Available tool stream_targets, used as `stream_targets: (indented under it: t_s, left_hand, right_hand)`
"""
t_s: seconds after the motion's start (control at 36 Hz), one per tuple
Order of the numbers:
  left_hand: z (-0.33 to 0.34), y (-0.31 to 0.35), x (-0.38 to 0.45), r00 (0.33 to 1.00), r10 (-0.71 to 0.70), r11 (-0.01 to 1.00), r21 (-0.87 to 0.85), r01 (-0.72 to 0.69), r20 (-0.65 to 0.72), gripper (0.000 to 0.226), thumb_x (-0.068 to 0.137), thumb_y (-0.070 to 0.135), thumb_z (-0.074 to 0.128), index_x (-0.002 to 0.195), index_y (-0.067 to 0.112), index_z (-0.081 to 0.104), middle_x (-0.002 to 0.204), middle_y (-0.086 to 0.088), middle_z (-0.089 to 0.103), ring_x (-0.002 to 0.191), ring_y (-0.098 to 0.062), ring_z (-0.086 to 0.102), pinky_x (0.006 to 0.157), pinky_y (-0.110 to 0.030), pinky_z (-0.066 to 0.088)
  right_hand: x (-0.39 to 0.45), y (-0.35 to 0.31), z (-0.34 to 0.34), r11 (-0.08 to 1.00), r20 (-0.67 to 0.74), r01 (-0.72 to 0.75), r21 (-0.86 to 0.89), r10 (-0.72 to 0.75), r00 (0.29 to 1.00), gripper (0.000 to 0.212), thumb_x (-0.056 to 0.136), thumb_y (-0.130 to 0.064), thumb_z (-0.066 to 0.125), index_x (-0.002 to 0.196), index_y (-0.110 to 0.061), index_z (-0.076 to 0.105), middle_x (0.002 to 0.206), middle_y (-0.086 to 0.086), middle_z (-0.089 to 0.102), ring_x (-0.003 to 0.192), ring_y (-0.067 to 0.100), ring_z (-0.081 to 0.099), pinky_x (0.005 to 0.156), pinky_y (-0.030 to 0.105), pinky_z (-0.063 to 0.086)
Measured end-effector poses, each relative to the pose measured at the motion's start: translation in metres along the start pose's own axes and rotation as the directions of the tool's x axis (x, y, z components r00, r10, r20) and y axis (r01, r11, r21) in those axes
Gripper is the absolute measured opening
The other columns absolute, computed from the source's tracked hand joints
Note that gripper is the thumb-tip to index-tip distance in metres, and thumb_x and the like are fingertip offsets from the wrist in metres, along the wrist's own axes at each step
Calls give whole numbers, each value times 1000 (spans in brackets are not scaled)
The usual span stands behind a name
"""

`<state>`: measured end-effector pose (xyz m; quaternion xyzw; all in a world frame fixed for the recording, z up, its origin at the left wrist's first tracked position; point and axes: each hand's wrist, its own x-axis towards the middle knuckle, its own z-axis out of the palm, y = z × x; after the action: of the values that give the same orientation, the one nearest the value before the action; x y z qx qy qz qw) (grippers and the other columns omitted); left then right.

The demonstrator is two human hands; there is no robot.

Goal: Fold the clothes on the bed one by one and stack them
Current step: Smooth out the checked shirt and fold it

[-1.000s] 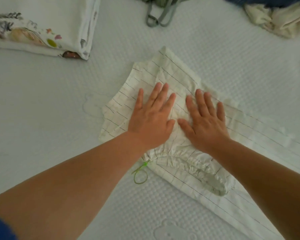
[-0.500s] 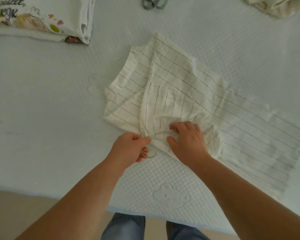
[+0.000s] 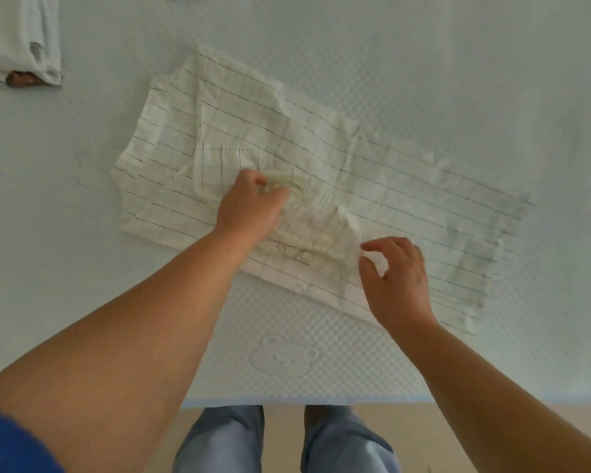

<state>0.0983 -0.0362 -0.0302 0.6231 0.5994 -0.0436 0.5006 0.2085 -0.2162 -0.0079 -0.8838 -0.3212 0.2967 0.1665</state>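
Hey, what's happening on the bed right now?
A person is folding striped cream trousers spread on the bed. Their left hand grips bunched fabric near the waistband, while the right hand pinches the waistband's edge. A folded printed garment lies at the far left. The trousers are only partly folded.

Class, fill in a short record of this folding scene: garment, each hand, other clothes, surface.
garment: striped cream trousers, spread on the bed, partly folded
left hand: grips bunched waistband cloth
right hand: pinches the cloth's near edge
other clothes: folded printed stack, far left
surface: pale textured mattress
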Motion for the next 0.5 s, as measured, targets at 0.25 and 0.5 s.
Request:
stream_targets:
  t_s: [0.25,0.5]
  left_hand:
    - [25,-4,-19,979,189,932,327,-156,-71,26,91,34,50,106,18,65,88,8,63,73,-12,54,56,-23,34]
    - [44,6,-34,949,308,854,457,-249,-59,30,92,20,50,115,12,66,104,-8,68,93,-25,61,74,-26,39]
  right_hand:
    - [-6,96,-50,824,-139,-544,160,564,814,44,86,-25,58,128,-18,46,136,5,36,127,22,31,111,42,25]
    - [16,129,-69,598,-32,-674,433,757,652,67,80,-46,66,134,-16,39,122,-1,47,108,20,48,84,32,43]
